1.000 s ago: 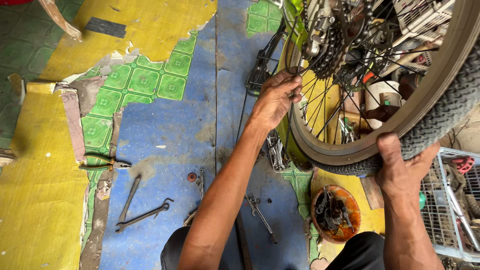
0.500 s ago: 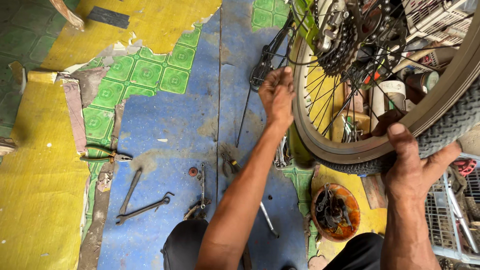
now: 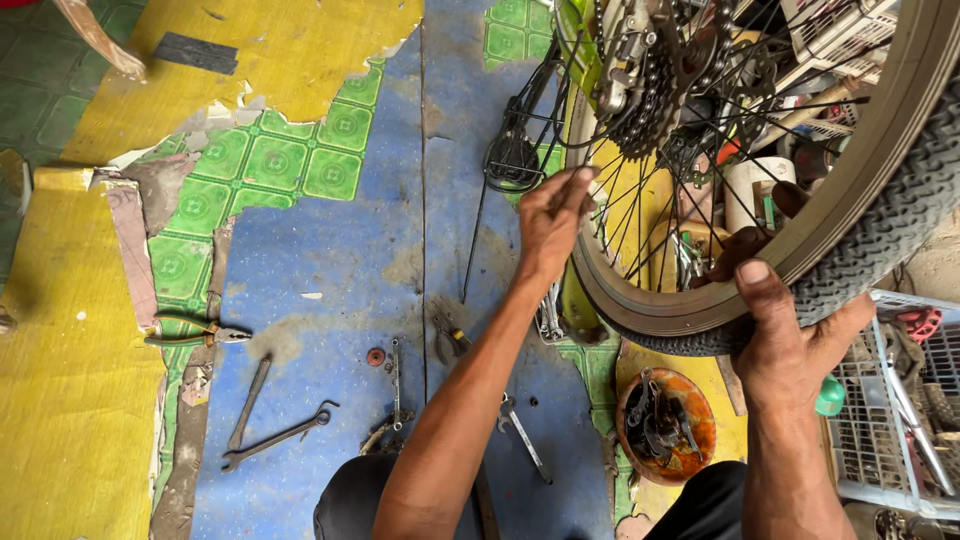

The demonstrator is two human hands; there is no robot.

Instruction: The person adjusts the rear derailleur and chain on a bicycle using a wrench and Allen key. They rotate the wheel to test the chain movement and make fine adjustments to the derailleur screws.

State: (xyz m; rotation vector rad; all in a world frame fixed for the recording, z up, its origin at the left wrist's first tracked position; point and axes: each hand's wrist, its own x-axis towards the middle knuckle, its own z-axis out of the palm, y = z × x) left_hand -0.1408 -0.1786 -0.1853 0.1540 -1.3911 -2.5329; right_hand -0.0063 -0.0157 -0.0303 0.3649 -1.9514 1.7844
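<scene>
The bike wheel (image 3: 800, 250) hangs up over the floor (image 3: 330, 290). The right hand (image 3: 790, 340) has its fingers clamped on the tyre. The left hand (image 3: 552, 215), fingers together, touches the rim's other side.

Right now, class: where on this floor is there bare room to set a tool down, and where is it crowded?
Free: the yellow floor left of the pliers, and the blue patch above the wrenches. Crowded: under the wheel, around the parts dish and wire basket.
</scene>
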